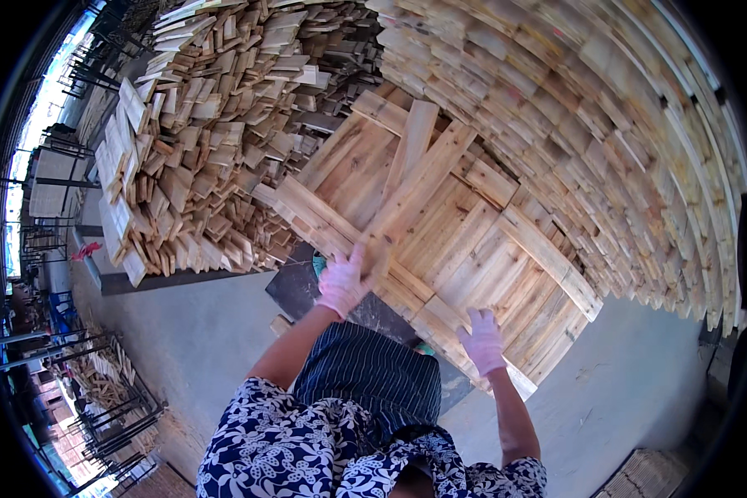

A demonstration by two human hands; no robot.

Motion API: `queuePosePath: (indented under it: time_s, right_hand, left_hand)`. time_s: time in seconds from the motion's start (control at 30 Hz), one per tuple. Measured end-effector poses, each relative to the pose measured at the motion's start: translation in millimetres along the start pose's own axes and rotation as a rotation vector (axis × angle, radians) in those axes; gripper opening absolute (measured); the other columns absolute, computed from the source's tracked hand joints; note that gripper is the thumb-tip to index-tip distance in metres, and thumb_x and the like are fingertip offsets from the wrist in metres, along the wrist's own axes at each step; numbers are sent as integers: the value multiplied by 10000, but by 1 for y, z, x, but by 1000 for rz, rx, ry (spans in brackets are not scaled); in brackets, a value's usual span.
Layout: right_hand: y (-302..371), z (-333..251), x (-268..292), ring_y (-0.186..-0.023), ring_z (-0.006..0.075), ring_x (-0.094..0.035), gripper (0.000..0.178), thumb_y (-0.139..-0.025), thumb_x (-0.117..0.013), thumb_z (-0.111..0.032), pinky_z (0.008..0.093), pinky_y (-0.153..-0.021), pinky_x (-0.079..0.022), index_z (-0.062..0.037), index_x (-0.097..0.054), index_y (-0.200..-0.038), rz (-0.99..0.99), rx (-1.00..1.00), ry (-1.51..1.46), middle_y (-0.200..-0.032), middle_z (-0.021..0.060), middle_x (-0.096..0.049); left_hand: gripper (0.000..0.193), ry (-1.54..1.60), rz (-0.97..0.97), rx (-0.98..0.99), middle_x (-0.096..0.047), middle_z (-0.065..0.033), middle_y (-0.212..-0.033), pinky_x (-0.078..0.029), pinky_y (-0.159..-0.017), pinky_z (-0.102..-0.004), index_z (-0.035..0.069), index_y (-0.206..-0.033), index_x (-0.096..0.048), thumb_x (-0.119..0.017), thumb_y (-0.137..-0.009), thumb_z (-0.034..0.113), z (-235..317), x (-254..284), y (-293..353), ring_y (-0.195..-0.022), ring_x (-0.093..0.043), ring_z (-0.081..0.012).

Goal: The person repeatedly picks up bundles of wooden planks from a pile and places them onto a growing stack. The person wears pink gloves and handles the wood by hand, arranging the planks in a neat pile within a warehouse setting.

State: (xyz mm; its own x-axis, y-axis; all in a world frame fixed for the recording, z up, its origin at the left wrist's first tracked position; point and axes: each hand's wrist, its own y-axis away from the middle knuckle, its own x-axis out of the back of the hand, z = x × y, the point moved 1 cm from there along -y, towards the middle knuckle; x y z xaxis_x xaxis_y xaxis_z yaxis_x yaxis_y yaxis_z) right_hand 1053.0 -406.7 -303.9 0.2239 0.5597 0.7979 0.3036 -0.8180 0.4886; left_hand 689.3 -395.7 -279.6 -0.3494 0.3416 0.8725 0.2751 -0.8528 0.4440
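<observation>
Off the panel's (506, 282) far left side, from where I'm standing, a heap (199, 158) of loose boards slopes up. Then, at the panel's near edge left of its middle, comes the gloved left hand (343, 283), its fingers against the near end of a plank (423, 187); whether they're closed round it I can't tell. The plank lies over the panel, ahead and to the right of that hand, its long axis running away from the person and slanting right. The left hand is plainly the nearer one. Further along the panel's near edge, the gloved right hand (483, 340) is open, fingers apart, well away from the plank. Past the panel's far right side rises a stack (589, 149) of boards.
</observation>
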Motion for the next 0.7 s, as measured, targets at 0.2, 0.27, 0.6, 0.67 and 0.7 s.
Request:
queuePosePath:
  time_s: [0.2,0.27,0.6,0.67,0.7]
  right_hand:
    - [-208,-234,36,-1294,408,-527,996,-832,-756,-492,474,-1055,-458,-95,-247,-1590,249,-578,-414,-1404,278,-510]
    - [-237,-285,45,-1309,434,-507,1067,-816,-758,-525,481,-1040,-463,-65,-204,-1603,220,-740,-282,-1412,317,-500]
    - [-243,-299,-13,-1179,466,-573,987,-874,-731,-464,529,-957,-514,-241,-145,-1637,412,-805,-249,-1399,320,-400]
    - [-247,-318,-4,-1174,466,-580,1008,-880,-727,-447,535,-945,-527,-266,-90,-1639,336,-845,-188,-1405,311,-398]
    - [-248,-324,3,-1172,466,-584,1019,-883,-725,-438,538,-939,-533,-278,-62,-1640,309,-868,-156,-1408,307,-398]
  left_hand:
    - [748,221,-300,-303,-520,-280,-1303,-510,-902,-556,191,-1521,-394,-634,-892,516,-16,-9,8,-1119,-594,-489]
    - [742,185,-302,-407,-516,-245,-1334,-469,-973,-567,208,-1518,-403,-656,-880,490,-46,22,9,-1183,-561,-472]
    - [463,382,105,-132,-606,-184,-1017,-538,-801,-489,110,-1279,-546,-665,-900,348,-304,260,-68,-943,-642,-400]
    - [527,339,498,-233,-608,-181,-1042,-547,-820,-469,58,-1310,-535,-720,-871,283,-335,328,-71,-957,-640,-383]
    - [570,248,632,-234,-604,-179,-1100,-533,-902,-470,58,-1339,-522,-741,-854,263,-345,358,-78,-1039,-631,-380]
